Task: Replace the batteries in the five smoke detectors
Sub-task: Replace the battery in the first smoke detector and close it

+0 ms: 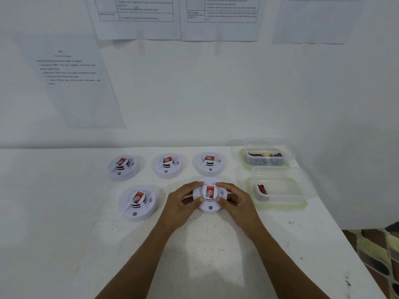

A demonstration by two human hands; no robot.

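Several round white smoke detectors with red labels lie on the white table (pixel 64 212). Three stand in a back row: left (pixel 123 167), middle (pixel 168 165), right (pixel 209 164). A fourth detector (pixel 138 202) is at the front left. The fifth detector (pixel 209 196) sits at the front centre, held from both sides. My left hand (pixel 183 201) grips its left rim and my right hand (pixel 235 199) grips its right rim, thumbs resting on its top face.
A clear plastic box (pixel 264 157) with several batteries stands at the back right. In front of it a second clear box (pixel 280 190) holds a red battery (pixel 262 188). Printed sheets hang on the wall behind. The table's right edge drops to a patterned floor (pixel 377 251).
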